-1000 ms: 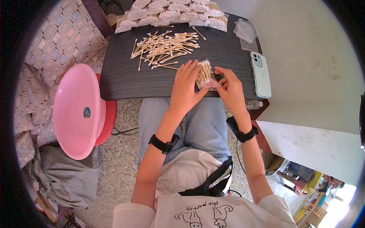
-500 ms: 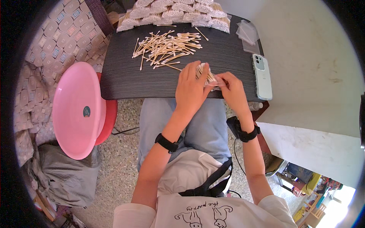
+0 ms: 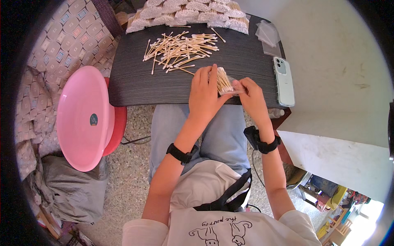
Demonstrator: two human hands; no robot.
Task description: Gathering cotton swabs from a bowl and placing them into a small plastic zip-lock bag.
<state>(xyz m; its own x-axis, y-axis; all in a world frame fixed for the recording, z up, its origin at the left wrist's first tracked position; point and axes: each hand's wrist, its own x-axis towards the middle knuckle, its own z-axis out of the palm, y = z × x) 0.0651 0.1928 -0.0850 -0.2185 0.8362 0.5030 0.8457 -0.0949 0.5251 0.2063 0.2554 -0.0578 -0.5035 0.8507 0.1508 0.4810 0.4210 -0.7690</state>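
Note:
Near the front edge of the table, a clear plastic bag of cotton swabs lies between my hands, the swabs bundled side by side inside it. My left hand is closed along the bag's left side, thumb at its near edge. At the bag's right end, my right hand pinches the loose clear plastic between thumb and fingers. Just beyond my hands a heap of loose cotton swabs lies crisscrossed, with wooden sticks and white tips.
Filled bags of cotton swabs are stacked at the table's far edge. Flat clear bags and a white phone lie along the right side of the black table. A pink basin stands to the left, beside patterned fabric.
My left fingers have shifted slightly left off the bag, so more of the swabs inside show. My right hand keeps its pinch on the plastic.

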